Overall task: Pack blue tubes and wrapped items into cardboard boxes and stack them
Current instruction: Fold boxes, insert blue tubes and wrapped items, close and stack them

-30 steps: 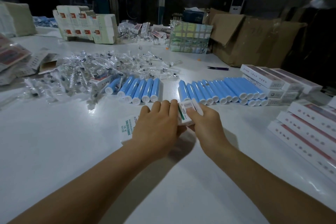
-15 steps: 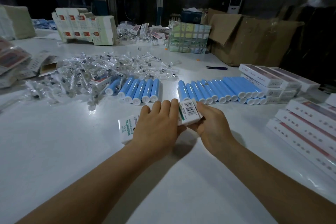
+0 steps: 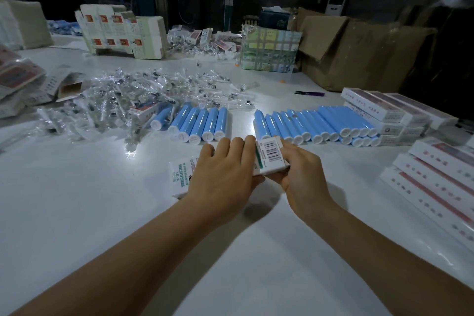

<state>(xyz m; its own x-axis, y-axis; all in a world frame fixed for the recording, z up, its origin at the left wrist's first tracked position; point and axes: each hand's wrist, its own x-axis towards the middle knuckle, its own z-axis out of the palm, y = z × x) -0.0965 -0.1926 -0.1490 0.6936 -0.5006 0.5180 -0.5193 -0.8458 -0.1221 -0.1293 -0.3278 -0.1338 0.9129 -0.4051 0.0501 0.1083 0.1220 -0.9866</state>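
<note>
Box (image 3: 269, 155) between both hands (image 3: 225, 172), apparently closed.

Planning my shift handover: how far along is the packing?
Done: packed boxes stacked at right. In hand: left hand and right hand hold a white box, apparently closing it. Left: two rows of blue tubes and a heap of wrapped items.
</note>
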